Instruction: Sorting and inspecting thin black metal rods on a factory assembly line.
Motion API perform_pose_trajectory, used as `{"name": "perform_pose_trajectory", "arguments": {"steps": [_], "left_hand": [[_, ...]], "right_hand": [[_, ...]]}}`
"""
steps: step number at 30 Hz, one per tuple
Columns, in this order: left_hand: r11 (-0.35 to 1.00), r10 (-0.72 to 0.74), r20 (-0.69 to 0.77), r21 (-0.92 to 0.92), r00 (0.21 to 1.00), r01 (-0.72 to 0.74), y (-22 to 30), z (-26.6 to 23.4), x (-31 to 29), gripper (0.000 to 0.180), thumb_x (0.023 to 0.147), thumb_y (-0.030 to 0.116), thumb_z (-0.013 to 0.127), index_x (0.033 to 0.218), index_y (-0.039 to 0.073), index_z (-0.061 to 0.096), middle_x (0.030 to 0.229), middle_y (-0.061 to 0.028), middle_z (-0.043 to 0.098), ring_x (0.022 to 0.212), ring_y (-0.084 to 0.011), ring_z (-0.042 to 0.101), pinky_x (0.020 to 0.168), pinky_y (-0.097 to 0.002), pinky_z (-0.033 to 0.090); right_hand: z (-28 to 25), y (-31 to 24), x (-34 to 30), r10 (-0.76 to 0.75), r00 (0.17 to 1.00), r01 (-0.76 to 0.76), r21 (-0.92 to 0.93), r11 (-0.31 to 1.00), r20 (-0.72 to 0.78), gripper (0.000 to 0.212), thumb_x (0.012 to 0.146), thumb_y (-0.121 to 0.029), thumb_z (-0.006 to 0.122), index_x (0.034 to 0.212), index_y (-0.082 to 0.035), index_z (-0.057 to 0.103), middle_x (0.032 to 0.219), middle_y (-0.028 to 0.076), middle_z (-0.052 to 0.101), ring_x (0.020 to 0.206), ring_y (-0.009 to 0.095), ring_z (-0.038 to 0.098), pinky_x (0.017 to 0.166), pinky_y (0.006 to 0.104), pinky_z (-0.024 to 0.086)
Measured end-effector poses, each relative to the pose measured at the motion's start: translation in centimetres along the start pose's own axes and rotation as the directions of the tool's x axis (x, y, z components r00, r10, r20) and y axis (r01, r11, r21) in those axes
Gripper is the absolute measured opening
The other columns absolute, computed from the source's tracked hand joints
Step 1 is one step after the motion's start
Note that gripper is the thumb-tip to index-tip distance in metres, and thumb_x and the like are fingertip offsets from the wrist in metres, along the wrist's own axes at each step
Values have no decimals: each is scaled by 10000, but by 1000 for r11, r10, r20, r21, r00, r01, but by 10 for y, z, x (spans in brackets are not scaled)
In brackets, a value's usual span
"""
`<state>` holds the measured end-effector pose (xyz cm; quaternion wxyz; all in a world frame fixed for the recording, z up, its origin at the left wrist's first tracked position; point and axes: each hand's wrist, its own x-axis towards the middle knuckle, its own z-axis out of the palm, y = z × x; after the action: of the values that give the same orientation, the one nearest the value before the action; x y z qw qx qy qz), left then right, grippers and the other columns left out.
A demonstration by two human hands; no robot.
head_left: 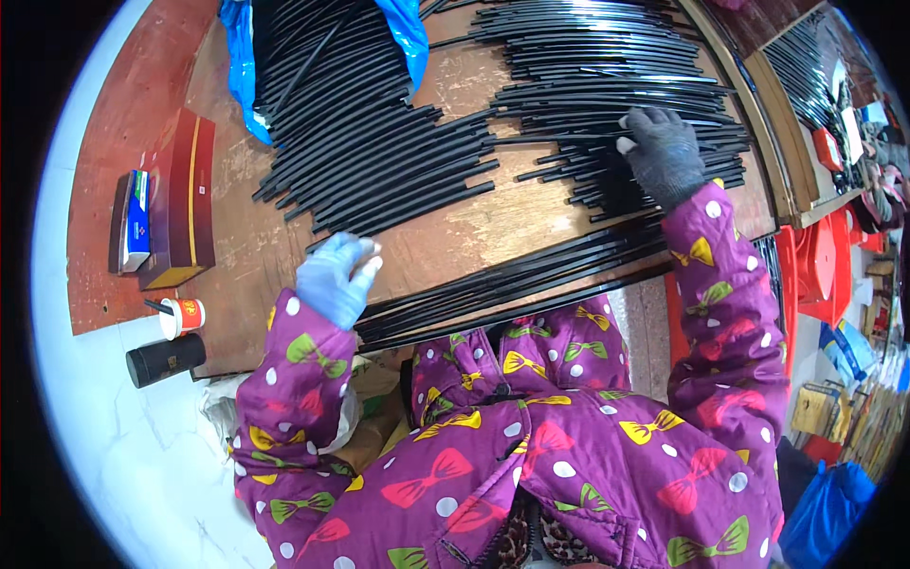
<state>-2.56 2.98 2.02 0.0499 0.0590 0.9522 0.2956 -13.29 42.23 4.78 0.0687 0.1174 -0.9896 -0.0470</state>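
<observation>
My left hand (pixel 336 279), in a pale blue glove with bare fingertips, hovers over the near left of the wooden table, thumb and fingers apart and nothing in them. Just beyond it lies a pile of short black tubes (pixel 379 175), partly inside a blue plastic bag. My right hand (pixel 664 156), in a dark grey glove, rests over a second spread of black tubes (pixel 607 100) at the right. Its thumb and forefinger are apart, while the other fingertips are partly hidden. Along the near edge runs a bundle of long black strips (pixel 512 284).
A dark red box (pixel 180 199) and a blue-and-white pack (pixel 137 221) stand at the left. Near them are a paper cup (pixel 180 318) and a black cylindrical case (pixel 166 360). Red plastic stools (pixel 820 266) stand right of the wooden table (pixel 232 237). A blue bag (pixel 825 517) lies lower right.
</observation>
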Motion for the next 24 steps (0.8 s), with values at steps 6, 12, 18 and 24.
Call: {"name": "perform_pose_trajectory", "arguments": {"steps": [6, 12, 18, 24], "left_hand": [[913, 141, -15, 390, 990, -124, 5, 12, 25, 405, 705, 202, 675, 1085, 113, 567, 1078, -122, 540, 1009, -295, 500, 871, -377, 404], [892, 198, 46, 406, 979, -199, 0, 25, 36, 309, 716, 158, 646, 1005, 87, 566, 968, -99, 547, 930, -287, 507, 824, -385, 410], [852, 220, 102, 464, 970, -242, -6, 25, 36, 268, 749, 192, 596, 994, 90, 558, 936, -92, 546, 911, -265, 514, 800, -380, 405], [877, 235, 19, 428, 972, -220, 1, 25, 28, 246, 717, 95, 636, 943, 57, 548, 911, -107, 553, 863, -299, 530, 770, -391, 430]], "right_hand": [[-9, -23, 20, -70, 977, 83, -58, 995, 200, 312, 771, -178, 564, 1075, -117, 530, 1040, 109, 553, 1026, 298, 493, 861, 434, 369], [-18, -22, 11, -163, 979, 170, -46, 984, 126, 366, 749, -98, 551, 1110, -94, 490, 1059, 134, 528, 1016, 297, 500, 860, 419, 378], [-38, -13, -30, -328, 919, 360, 132, 923, -217, 352, 745, -68, 565, 1088, -83, 488, 883, 110, 539, 796, 293, 549, 686, 385, 445], [-40, -11, -82, -222, 958, 280, 430, 858, -181, 236, 776, -122, 579, 1007, -74, 560, 727, 105, 533, 612, 278, 539, 542, 373, 425]]}}
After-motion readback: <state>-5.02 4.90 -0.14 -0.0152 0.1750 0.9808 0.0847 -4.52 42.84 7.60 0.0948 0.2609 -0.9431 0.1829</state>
